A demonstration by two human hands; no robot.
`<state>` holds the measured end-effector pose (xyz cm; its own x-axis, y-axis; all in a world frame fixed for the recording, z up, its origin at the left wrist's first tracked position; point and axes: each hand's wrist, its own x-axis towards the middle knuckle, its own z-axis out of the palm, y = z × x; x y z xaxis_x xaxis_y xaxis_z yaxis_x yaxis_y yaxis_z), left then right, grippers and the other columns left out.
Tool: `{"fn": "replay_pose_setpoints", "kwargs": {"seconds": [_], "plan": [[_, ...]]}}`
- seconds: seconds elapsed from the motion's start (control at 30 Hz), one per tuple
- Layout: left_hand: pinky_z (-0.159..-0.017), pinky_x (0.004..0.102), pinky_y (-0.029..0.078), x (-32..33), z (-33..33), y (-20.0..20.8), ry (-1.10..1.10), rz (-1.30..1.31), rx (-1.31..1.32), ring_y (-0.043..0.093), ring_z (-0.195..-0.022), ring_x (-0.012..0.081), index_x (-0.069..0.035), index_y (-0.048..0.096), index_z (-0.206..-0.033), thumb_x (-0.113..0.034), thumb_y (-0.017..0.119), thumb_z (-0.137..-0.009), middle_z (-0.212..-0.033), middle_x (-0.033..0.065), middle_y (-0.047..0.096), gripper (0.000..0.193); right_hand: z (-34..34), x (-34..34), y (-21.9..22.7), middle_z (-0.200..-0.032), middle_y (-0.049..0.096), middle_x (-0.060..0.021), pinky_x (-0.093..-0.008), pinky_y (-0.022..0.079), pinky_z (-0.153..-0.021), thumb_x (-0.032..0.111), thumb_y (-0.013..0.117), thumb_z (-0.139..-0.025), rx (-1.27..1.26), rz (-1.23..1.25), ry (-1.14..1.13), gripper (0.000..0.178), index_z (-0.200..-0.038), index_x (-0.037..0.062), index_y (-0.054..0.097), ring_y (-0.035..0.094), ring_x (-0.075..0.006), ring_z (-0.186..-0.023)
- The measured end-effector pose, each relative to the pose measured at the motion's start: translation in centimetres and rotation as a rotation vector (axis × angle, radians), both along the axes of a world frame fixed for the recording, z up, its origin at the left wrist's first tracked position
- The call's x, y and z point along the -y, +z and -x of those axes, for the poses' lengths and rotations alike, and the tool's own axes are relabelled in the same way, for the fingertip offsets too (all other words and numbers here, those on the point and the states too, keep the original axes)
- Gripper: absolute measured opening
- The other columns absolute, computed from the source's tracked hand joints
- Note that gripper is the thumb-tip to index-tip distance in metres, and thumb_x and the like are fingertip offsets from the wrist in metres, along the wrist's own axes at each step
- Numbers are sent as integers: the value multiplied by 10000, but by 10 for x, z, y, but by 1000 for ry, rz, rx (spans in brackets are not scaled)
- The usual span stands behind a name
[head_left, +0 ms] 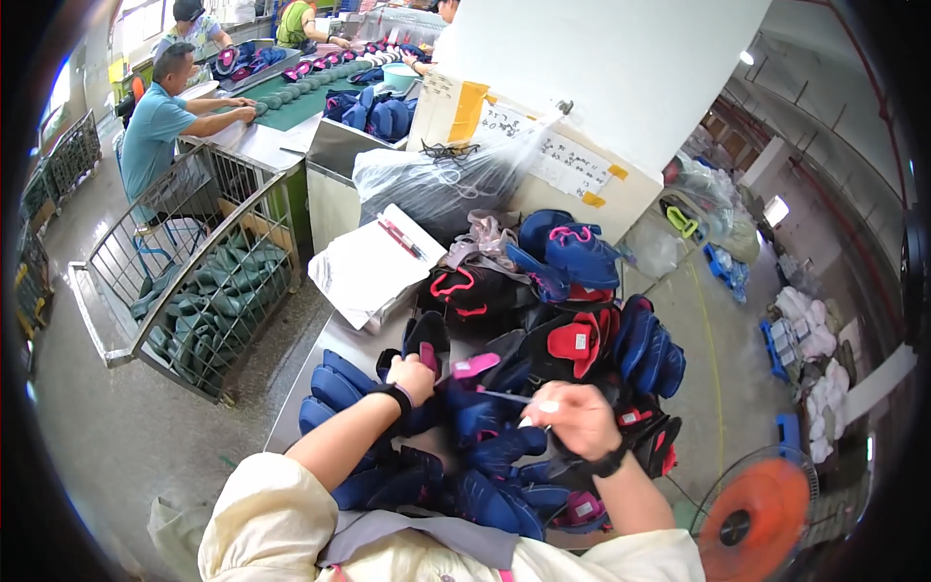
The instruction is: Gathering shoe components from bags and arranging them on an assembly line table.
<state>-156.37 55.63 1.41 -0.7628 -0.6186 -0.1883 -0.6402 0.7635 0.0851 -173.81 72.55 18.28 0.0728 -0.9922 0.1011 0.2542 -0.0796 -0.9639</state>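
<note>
Over a table heaped with shoe uppers, my left hand (415,376) is closed on a dark shoe upper (428,336) with a pink lining. My right hand (579,417), to the right of it, pinches a thin pale stick (506,396) whose tip points left toward a pink tongue piece (476,366). What lies inside the right fist is partly hidden. Navy uppers (492,495) spread under and in front of both hands. Beyond the right hand sit black uppers with red linings (579,341) and more blue uppers (652,351).
White paper sheets (364,276) with two pens (401,239) lie at the table's far left. Behind is a plastic-wrapped bundle (441,184). A wire cart (218,310) of green pieces stands left; an orange fan (756,519) at lower right. Co-workers sit at a far bench (291,109).
</note>
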Motion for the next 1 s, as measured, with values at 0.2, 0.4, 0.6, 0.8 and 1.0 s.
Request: {"fn": "replay_pose_setpoints", "kwargs": {"seconds": [0.2,0.4,0.6,0.8,1.0], "plan": [[-684,389,499,21,17,-13,173,-64,-174,608,-739,276,-179,680,-706,-317,568,-713,-755,80,640,178,65,1,9,-937,603,-202,-322,502,-740,112,455,-871,294,-86,-493,158,-877,-11,555,604,-232,-814],[-656,404,495,28,16,15,87,-28,-336,611,-717,288,-114,659,-675,-271,535,-737,-730,133,626,209,156,2,-19,-880,620,-15,-177,335,-539,137,526,-857,-377,259,-1118,163,-919,21,620,443,-26,-634],[-673,399,448,27,-3,2,62,-35,-592,556,-738,292,-54,633,-661,-186,554,-729,-654,120,595,169,42,19,-52,-798,641,-71,-257,476,-658,136,592,-772,-681,-119,-227,139,-810,6,622,610,-130,-698],[-659,325,470,17,-13,32,143,-290,-677,600,-736,265,-30,652,-739,-169,574,-756,-700,127,619,161,-47,54,-117,-826,602,-118,-301,473,-592,133,500,-819,-564,-324,13,515,-1273,-24,314,601,-177,-608],[-678,295,469,17,-29,33,155,-268,-1042,602,-739,231,-22,661,-749,-104,634,-693,-790,102,610,103,-80,114,-147,-575,525,-15,-217,418,-454,141,587,-808,-566,-331,-187,225,-1011,46,590,526,-89,-481]]}}
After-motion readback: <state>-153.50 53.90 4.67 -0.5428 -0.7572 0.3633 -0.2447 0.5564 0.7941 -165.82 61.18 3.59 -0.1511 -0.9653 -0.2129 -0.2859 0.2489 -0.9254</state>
